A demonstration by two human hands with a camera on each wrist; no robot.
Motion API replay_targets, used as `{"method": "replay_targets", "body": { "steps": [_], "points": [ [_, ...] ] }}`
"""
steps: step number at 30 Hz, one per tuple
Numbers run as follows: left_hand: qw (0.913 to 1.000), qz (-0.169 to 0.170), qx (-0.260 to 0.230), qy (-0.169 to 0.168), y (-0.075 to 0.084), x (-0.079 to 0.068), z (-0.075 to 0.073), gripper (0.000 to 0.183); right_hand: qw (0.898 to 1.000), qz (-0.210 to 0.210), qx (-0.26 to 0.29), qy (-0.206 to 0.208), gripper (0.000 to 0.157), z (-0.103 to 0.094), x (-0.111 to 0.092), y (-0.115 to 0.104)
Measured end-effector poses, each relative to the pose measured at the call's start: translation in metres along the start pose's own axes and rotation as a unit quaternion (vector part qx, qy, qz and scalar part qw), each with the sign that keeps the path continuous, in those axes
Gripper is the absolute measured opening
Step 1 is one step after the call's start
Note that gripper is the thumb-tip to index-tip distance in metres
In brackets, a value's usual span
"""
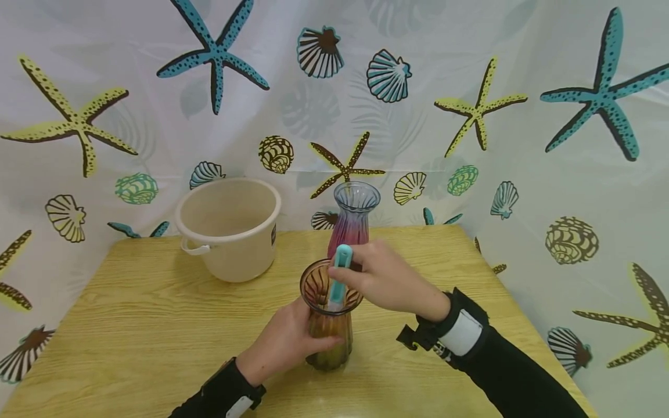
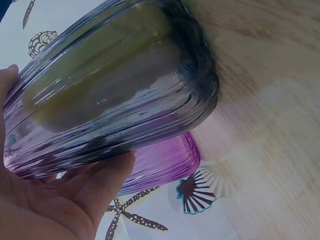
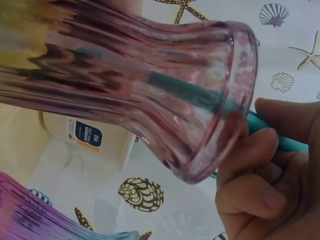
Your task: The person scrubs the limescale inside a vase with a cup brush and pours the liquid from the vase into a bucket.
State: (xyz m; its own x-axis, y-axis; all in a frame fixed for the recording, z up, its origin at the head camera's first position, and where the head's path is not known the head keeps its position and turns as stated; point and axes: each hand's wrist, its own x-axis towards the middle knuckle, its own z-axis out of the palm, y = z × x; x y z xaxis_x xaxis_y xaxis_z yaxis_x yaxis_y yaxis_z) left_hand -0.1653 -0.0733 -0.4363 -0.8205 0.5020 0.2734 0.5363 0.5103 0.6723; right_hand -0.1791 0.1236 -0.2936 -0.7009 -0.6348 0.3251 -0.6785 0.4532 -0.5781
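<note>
An amber ribbed glass vase [image 1: 331,334] stands on the table, its flared mouth upward. My left hand [image 1: 290,337] grips its body from the left, with the thumb across the front. My right hand [image 1: 389,276] pinches the teal handle of a bottle brush [image 1: 341,273] at the mouth, and the handle slants down into the vase. Through the glass in the left wrist view, the yellow and pale brush head [image 2: 100,75] shows blurred near the bottom. In the right wrist view the teal handle [image 3: 185,91] runs through the vase's neck, thumb and fingers around its outer end.
Just behind the amber vase stands a second glass vase [image 1: 350,226], blue at the rim and pink below. A cream bucket [image 1: 237,255] with a side handle is at the back left of the wooden table [image 1: 157,342]. A curtain [image 1: 324,116] printed with starfish and shells hangs behind.
</note>
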Motion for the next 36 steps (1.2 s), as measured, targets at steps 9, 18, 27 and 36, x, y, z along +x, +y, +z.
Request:
{"method": "replay_targets", "body": {
  "steps": [9,18,27,36],
  "points": [
    [0.9999,-0.011,0.000,-0.003,0.000,-0.001,0.000,0.092,0.999,-0.022,-0.006,0.027,0.021,0.010,-0.001,0.002],
    [0.9999,-0.011,-0.006,-0.003,0.001,-0.001,0.001,0.090,0.997,-0.021,-0.071,0.035,0.031,0.006,0.000,0.002],
    [0.9999,-0.006,-0.008,-0.004,0.000,0.001,0.002,0.086,0.998,0.007,-0.060,0.014,0.033,-0.002,-0.001,0.001],
    [0.9999,0.002,-0.013,0.001,-0.001,-0.001,0.000,0.085,1.000,-0.003,0.005,-0.002,0.024,0.000,-0.001,0.000]
  ]
}}
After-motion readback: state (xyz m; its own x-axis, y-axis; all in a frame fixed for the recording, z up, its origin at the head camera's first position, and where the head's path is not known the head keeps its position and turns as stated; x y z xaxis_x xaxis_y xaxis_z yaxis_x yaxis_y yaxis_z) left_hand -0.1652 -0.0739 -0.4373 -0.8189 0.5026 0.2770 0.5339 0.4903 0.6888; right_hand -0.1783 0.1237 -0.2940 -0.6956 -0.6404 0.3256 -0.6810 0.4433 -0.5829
